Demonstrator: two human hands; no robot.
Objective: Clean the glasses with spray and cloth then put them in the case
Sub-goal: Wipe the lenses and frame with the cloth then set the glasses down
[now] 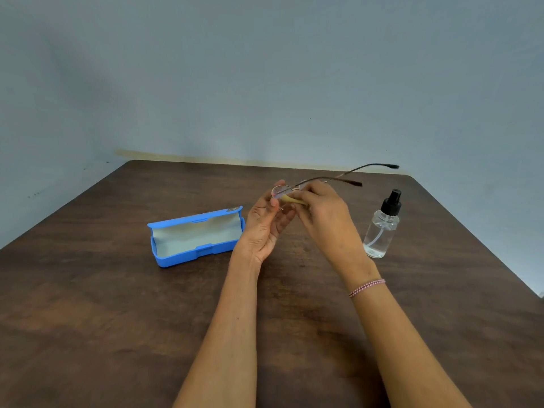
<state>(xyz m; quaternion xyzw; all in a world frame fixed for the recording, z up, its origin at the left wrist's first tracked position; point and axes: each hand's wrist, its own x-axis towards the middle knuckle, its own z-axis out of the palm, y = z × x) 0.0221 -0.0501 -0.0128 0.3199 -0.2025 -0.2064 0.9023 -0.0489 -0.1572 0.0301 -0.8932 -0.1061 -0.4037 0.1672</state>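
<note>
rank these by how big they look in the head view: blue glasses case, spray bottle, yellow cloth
1. blue glasses case
2. spray bottle
3. yellow cloth, but only a scrap shows, so its real size is unsure

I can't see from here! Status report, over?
Left hand holds glasses. Right hand pinches yellow cloth on lens. Blue case open, spray bottle standing aside. Nothing in the way.

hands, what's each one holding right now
Left hand: holds the glasses at the lens.
Right hand: pinches the yellow cloth on the glasses.

case [196,237] left on table [117,319], glasses [294,188] between, bottle [382,231] right
</note>
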